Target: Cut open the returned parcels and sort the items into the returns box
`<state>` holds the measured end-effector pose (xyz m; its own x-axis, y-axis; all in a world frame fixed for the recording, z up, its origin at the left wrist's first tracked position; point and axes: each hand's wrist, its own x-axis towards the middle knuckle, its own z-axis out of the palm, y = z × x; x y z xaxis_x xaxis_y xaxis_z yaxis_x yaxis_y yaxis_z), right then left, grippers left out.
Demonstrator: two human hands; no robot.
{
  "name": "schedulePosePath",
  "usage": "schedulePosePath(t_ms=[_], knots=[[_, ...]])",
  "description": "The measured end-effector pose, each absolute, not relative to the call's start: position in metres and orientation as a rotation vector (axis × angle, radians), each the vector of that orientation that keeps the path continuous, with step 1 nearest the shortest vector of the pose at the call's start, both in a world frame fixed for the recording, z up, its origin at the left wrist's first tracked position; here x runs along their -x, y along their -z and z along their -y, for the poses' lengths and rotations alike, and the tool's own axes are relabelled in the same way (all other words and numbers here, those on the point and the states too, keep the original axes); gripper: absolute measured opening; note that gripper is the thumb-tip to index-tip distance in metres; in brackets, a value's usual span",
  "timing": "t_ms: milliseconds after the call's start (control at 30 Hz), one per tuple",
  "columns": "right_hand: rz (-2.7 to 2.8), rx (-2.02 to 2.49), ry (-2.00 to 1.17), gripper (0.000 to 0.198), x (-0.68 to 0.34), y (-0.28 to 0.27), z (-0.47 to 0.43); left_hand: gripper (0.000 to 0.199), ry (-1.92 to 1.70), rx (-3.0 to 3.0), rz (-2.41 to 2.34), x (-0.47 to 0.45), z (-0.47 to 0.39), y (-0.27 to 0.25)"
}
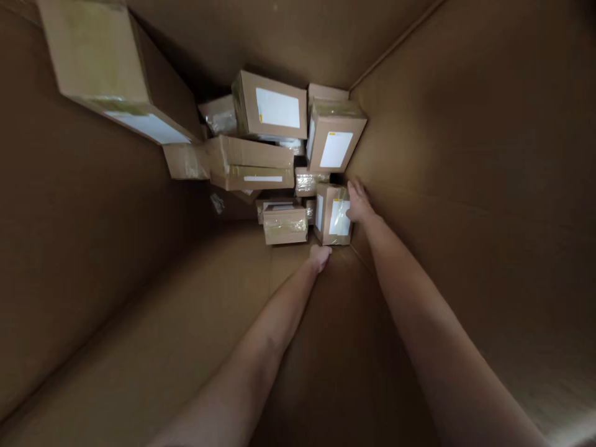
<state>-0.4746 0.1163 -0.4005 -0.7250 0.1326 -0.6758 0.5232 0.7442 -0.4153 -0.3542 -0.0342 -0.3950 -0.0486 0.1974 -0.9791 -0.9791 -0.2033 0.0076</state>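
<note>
Deep inside a very large carton, both my arms reach to a small taped cardboard box [326,217] with white labels on two sides. My right hand [359,202] grips its right side, fingers stretched along the edge and thumb toward the label. At its lower edge is my left hand [320,257], curled against the underside, with the fingertips hidden. Just above stands another labelled carton [336,146], and a clear-taped box [311,182] lies between the two. To the left, close to my left hand, sits a low taped box [285,226].
Tall brown carton walls [465,143] enclose the space on the sides. Several more boxes are piled at the far end, among them a labelled box [277,108] and a long flattish box [254,164]. A large box [107,62] juts out at upper left.
</note>
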Motion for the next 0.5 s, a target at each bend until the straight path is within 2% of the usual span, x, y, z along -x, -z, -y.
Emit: schedulePosePath(t_ms=[100,200,333,500], knots=[[-2.263,-0.478,0.732,0.092,0.469,0.432,-0.124,0.032,-1.375,1.348,-0.905,0.351,0.021,0.414],[-2.270,-0.457,0.624,0.080,0.474,0.428,-0.122,0.030,-1.349,1.459,-0.867,0.353,0.014,0.411],[-2.327,-0.324,0.458,0.056,0.490,0.379,-0.106,0.025,-1.413,1.525,-0.823,0.356,0.010,0.368],[-2.572,-0.195,0.423,0.041,0.514,0.282,-0.079,0.021,-1.550,1.529,-0.801,0.371,0.016,0.275]])
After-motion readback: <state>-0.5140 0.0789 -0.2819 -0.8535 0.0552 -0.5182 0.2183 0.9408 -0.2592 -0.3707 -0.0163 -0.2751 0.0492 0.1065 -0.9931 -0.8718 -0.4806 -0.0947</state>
